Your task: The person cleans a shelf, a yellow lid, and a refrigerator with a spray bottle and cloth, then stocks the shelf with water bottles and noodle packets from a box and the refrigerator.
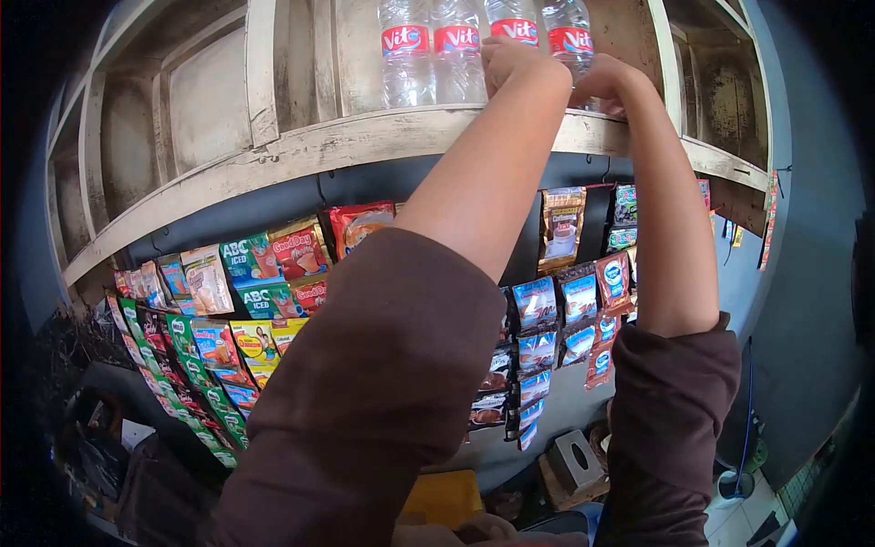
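Both arms reach up to a row of clear plastic water bottles with red and white labels, standing upright on a whitish wooden shelf. My left hand (509, 62) is closed at the third water bottle (512, 27) from the left, its fingers curled and partly hidden by the wrist. Farther right, my right hand (603, 80) is around the lower part of the fourth water bottle (570, 38). Some of its fingers are out of sight behind the wrist. Left of my hands stand two more bottles, the first water bottle (406, 55) and the second water bottle (456, 55).
The shelf's front board (365, 137) runs across the view. Beneath it hang strips of drink sachets (264, 264), with more sachets (538, 319) between my arms. Lower down are a tissue box (576, 460) and a yellow object (442, 497). A grey wall (807, 273) stands at right.
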Available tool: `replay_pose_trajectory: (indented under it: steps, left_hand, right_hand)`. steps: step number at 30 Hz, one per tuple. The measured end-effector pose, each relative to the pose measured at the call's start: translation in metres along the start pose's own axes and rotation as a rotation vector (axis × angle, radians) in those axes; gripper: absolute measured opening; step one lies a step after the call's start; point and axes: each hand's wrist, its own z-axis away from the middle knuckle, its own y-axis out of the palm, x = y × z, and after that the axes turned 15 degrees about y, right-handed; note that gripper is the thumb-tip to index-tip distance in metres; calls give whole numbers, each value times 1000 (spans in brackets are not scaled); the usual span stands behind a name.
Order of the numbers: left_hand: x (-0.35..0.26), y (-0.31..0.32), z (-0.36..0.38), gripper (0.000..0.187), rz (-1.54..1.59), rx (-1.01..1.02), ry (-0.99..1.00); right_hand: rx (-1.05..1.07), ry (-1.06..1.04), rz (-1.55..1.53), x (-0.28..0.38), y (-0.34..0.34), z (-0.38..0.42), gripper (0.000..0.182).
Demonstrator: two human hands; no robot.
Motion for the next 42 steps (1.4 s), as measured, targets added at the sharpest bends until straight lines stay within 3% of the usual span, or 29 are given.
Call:
replay_pose_trajectory:
  steps: [1,2,4,5,7,10,11,12,13,14,16,18,20,22,23,25,26,27,28,29,31,34,36,37,39,40,42]
  left_hand:
    - [3,-1,-3,65,51,37,-8]
    - [4,-5,-8,65,54,40,-8]
    - [5,-16,-17,80,-502,487,425]
    - [6,-12,-17,80,-500,486,423]
    - [7,-5,-18,69,-33,161,92]
    - [6,-11,-12,63,-298,237,244]
    - [6,-9,-12,63,-299,241,249]
    - [6,-9,-13,62,-97,175,129]
    - [7,-7,-14,61,103,111,6]
    - [7,-9,-8,61,103,119,3]
    - [1,-22,8,60,-487,265,319]
    - [2,-17,5,53,-590,317,403]
    - [8,6,-17,39,-466,87,348]
    - [10,-24,19,31,-330,-45,426]
    - [20,-35,39,30,-288,-113,528]
    - [50,-52,89,34,-199,-227,782]
    - [72,-58,120,40,-156,-270,933]
    - [99,-57,150,52,-130,-304,1063]
    - [126,-58,177,50,64,-255,1219]
    - [149,-56,219,47,191,-154,1175]
    - [210,-51,294,42,348,102,1201]
    - [310,-37,408,38,334,338,690]
    - [374,-64,474,36,272,521,345]
    - [389,-86,504,34,148,527,186]
    - [429,-135,552,32,-24,476,29]
    - [441,-161,571,30,-63,424,-60]
    - [457,-205,604,31,-112,343,-298]
  right_hand:
    - [45,71,18,7,0,4,59]
    - [46,74,21,9,4,-2,59]
    - [83,30,50,15,16,-21,63]
    - [80,47,59,16,16,-19,64]
    - [69,53,60,16,16,-16,63]
    - [104,14,4,3,21,-38,63]
    - [151,-34,-55,-1,22,-38,63]
    - [153,-29,-57,-3,22,-39,63]
    - [78,-35,6,-3,24,-40,63]
    - [5,-42,71,-2,25,-37,63]
    - [-104,-69,98,-3,29,-36,56]
    - [-207,-94,124,-4,28,-20,49]
    - [-476,-91,-25,-10,16,11,49]
    - [-788,-194,-207,-18,19,39,40]
    - [-963,-301,-441,-20,23,56,36]
    - [-1008,-439,-656,-27,43,97,25]
    - [-853,-445,-795,-39,63,106,42]
    - [-838,-476,-812,-49,87,123,34]
    - [-780,-507,-982,-45,112,156,23]
    - [-578,-478,-1115,-45,138,192,26]
    - [-393,-452,-1181,-51,205,253,28]
    - [38,-490,-1037,-52,297,333,24]
    - [557,-353,-941,-41,349,377,28]
    - [669,-341,-921,-37,359,394,28]
    - [1092,-439,-676,-20,380,428,32]
    - [1165,-442,-652,-12,385,445,32]
    - [1227,-792,-386,3,395,472,34]
